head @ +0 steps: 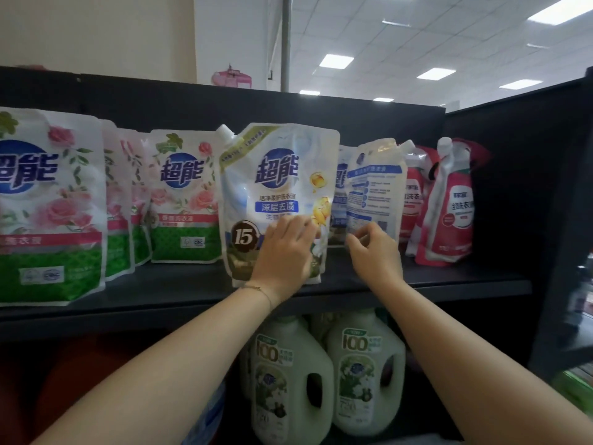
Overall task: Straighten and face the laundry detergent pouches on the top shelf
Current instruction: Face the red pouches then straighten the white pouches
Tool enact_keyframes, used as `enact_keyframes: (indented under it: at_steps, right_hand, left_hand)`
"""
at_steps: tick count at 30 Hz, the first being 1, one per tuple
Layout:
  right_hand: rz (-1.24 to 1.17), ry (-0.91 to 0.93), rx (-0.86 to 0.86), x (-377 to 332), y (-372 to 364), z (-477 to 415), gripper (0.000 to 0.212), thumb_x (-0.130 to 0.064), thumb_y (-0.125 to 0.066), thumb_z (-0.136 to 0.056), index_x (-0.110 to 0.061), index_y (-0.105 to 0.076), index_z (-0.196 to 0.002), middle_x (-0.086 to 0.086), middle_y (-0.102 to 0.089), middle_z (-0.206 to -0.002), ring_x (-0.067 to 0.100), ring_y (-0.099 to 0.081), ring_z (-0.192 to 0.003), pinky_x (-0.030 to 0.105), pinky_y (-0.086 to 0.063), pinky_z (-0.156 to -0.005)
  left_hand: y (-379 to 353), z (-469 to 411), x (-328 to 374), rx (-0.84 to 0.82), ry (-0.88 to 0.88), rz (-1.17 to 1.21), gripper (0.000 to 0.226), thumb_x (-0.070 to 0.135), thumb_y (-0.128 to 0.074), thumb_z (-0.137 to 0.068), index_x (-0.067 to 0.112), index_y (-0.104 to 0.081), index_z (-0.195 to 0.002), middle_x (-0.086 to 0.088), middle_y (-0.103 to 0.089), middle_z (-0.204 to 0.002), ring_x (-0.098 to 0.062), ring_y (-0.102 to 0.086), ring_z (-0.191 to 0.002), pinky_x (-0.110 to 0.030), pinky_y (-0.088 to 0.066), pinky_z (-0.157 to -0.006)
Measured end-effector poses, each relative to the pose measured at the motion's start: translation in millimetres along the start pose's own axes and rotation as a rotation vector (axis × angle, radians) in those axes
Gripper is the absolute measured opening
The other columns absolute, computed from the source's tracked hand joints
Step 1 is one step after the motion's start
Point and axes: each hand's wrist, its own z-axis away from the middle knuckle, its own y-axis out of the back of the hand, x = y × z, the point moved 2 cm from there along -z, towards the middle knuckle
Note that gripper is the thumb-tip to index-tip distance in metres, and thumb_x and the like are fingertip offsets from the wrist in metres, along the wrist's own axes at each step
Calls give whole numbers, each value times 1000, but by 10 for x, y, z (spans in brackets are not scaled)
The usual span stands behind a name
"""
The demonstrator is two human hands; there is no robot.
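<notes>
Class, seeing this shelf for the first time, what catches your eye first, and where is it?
The blue-and-white pouch stands front and centre on the top shelf, the left hand flat on its lower front. Right of it, the right hand pinches a pouch turned back-side out. Below stand pale green jugs.

Black top shelf bears standing rose pouches, white pouches, red pouches.

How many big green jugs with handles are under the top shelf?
2. One pale green plastic jug stands under the black top shelf, on the left. The other jug stands beside it on the right. More may be hidden behind them.
</notes>
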Motion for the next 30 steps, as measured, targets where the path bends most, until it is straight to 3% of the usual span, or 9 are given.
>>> enact_keyframes:
  at_steps: [4, 7, 10, 12, 14, 18, 24, 27, 30]
  right_hand:
    - [25, -78, 88, 350, 204, -109, 22, -29, -58, -88, -16, -51, -105, 5, -58, -107, 24, -57, -94, 41, -50, -80]
    - [6, -135, 102, 585, 333, -276, 30, -24, -56, -88, -13, -48, -115, 8, -56, -119, 27, -56, -104, 43, -48, -89]
    - [75, -184, -6, 766, 387, -465, 50, -26, -56, -90, -9, -39, -134, 12, -55, -129, 30, -54, -114, 39, -46, -94]
    - [114, -211, -131, 845, 361, -548, 79, -33, -61, -88, -8, -17, -149, 13, -50, -137, 32, -50, -122, 35, -45, -94]
    - [1, -196, -276, 882, 262, -561, 88, -33, -66, -81, -15, -15, -151, 8, -52, -137, 28, -54, -120, 35, -48, -94]
    - [79, 63, -258, 902, 157, -520, 65, -33, -64, -77, -23, -45, -139, 0, -68, -114, 20, -64, -102, 40, -54, -86]
    - [-132, 383, -552, 643, 65, -543, 26, -9, -61, -79, -18, -73, -100, -5, -73, -88, 9, -67, -83, 29, -55, -78]
    - [-107, 299, -303, 649, -69, -718, 13, -14, -55, -79, -17, -68, -78, -3, -67, -75, 16, -62, -73, 37, -54, -72]
    - [-230, -30, -82, 739, -108, -1002, 8, -19, -51, -86, -14, -54, -91, 3, -63, -92, 20, -59, -83, 38, -51, -78]
  left_hand:
    - [-268, -167, 428, -231, -27, 219, 31, 4, -64, -75, 9, -57, -105, -10, -56, -107, -30, -54, -97, -40, -48, -84]
    - [-564, -322, 621, -397, 283, 377, 33, 21, -57, -88, 14, -46, -118, -6, -48, -117, -25, -52, -105, -38, -47, -88]
    - [-906, -520, 696, -496, 647, 659, 62, 36, -63, -87, 14, -33, -136, -7, -44, -135, -25, -48, -121, -37, -43, -101]
    - [-1146, -637, 708, -497, 850, 887, 82, 42, -70, -81, 14, -24, -143, -4, -45, -139, -23, -48, -124, -32, -42, -101]
    - [-1344, -718, 735, -433, 998, 1024, 95, 49, -77, -70, 18, -23, -142, -2, -47, -137, -22, -49, -124, -31, -44, -96]
    - [-1505, -815, 765, -254, 1172, 969, 110, 63, -77, -57, 21, -22, -144, -4, -43, -139, -27, -47, -125, -41, -42, -102]
    - [-1562, -870, 408, 96, 1406, 1003, 64, 70, -45, -84, 17, -59, -117, -3, -67, -105, -19, -63, -85, -31, -51, -77]
    - [-1581, -889, 302, 142, 1464, 1142, 51, 64, -49, -87, 16, -66, -93, -5, -70, -95, -17, -65, -75, -29, -54, -68]
    - [-1565, -904, 264, 154, 1446, 1180, 41, 58, -45, -92, 19, -58, -91, -3, -65, -95, -12, -61, -72, -23, -49, -60]
